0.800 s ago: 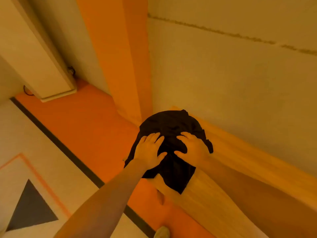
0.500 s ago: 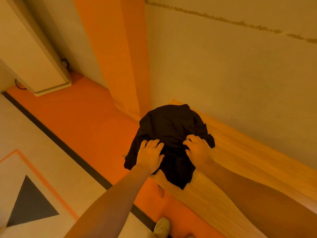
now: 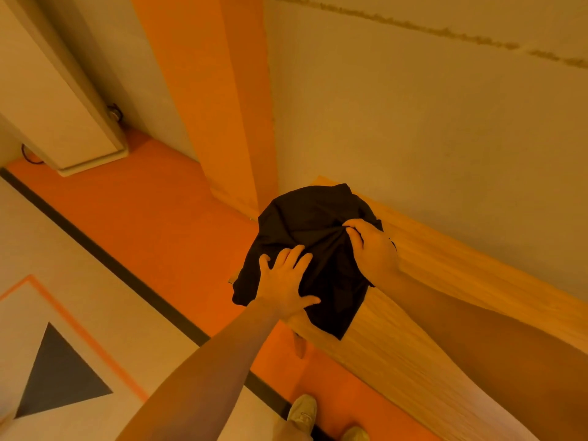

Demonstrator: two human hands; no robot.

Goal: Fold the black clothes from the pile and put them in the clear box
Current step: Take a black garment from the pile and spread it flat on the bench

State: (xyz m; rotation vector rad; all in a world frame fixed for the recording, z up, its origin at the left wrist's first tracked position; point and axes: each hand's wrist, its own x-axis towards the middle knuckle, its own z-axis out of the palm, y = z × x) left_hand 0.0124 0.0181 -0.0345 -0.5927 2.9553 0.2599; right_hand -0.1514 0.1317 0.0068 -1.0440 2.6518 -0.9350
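A crumpled black garment (image 3: 305, 221) lies on the far left corner of a wooden table (image 3: 445, 281), with part of it hanging over the table's left edge. My left hand (image 3: 283, 281) presses flat on its near left part, fingers spread. My right hand (image 3: 372, 249) has its fingers curled into the cloth at the garment's right side and bunches the fabric into folds. No clear box and no pile of clothes are in view.
The table stands against a pale wall (image 3: 429, 122) with an orange pillar (image 3: 216, 90) to the left. Orange floor (image 3: 143, 218) with a black stripe runs left of the table. A white cabinet (image 3: 57, 116) stands at far left. My shoes (image 3: 302, 412) show below.
My right hand went from lying flat on the garment to curling its fingers and bunching the cloth. My left hand stayed pressed flat and shifted slightly toward me.
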